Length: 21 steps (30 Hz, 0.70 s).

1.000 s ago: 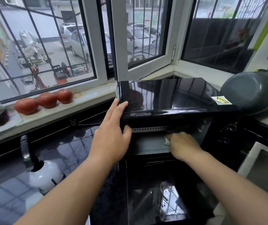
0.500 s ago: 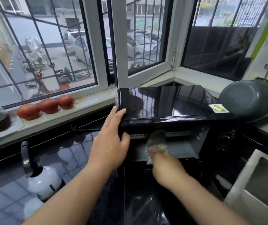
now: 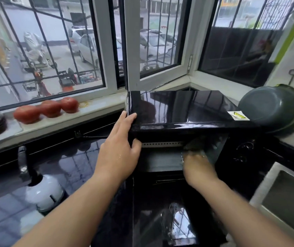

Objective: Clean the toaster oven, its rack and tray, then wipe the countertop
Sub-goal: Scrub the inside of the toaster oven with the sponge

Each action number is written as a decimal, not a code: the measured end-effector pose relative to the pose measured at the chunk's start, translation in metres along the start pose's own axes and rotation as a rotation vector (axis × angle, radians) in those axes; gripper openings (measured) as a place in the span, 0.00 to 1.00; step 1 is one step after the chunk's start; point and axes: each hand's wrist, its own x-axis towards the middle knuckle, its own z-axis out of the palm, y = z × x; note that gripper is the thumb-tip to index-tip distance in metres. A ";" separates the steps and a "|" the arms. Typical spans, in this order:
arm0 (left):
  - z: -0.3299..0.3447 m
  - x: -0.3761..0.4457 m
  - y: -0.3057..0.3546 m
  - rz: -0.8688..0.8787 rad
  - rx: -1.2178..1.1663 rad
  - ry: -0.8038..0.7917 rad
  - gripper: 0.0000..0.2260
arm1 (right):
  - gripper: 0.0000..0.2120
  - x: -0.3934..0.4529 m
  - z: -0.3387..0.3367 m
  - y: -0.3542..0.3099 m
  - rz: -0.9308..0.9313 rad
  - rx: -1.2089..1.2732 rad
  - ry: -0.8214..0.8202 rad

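Three tomatoes (image 3: 46,109) line the windowsill left of the toaster oven (image 3: 181,111), a grey pan (image 3: 270,109) leans just right of it, and a white bottle (image 3: 43,194) stands on the dark surface (image 3: 67,163) to its lower left. The glossy black oven sits in the window corner, door (image 3: 162,211) dropped open. The left hand (image 3: 120,148) lies spread on its top-left corner; the right hand (image 3: 198,166) reaches inside, its grip blurred, so I cannot tell.

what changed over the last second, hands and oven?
The right hand swept its cloth left along the oven cavity, then back right. The left hand kept bracing the toaster oven at its top left corner; the door stayed open.
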 end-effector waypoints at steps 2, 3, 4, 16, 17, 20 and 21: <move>0.001 -0.001 0.001 0.010 0.007 0.008 0.30 | 0.21 -0.007 0.012 -0.046 -0.143 0.112 -0.015; 0.001 -0.001 0.001 0.014 0.013 0.014 0.30 | 0.20 -0.010 0.016 -0.067 -0.233 0.154 -0.023; 0.001 -0.001 0.001 0.012 0.014 0.021 0.30 | 0.19 -0.012 0.019 -0.082 -0.302 0.170 -0.036; -0.001 -0.002 0.004 -0.035 -0.003 -0.033 0.30 | 0.18 0.002 0.007 0.008 -0.013 -0.018 0.023; -0.001 -0.001 0.004 -0.034 -0.010 -0.027 0.30 | 0.19 -0.011 0.009 0.006 -0.042 -0.049 0.023; 0.001 -0.001 0.002 -0.003 -0.026 0.014 0.30 | 0.24 -0.033 0.010 0.015 -0.054 -0.121 -0.026; 0.002 0.000 0.002 0.004 -0.026 0.021 0.30 | 0.22 -0.025 0.008 0.019 -0.054 -0.144 -0.020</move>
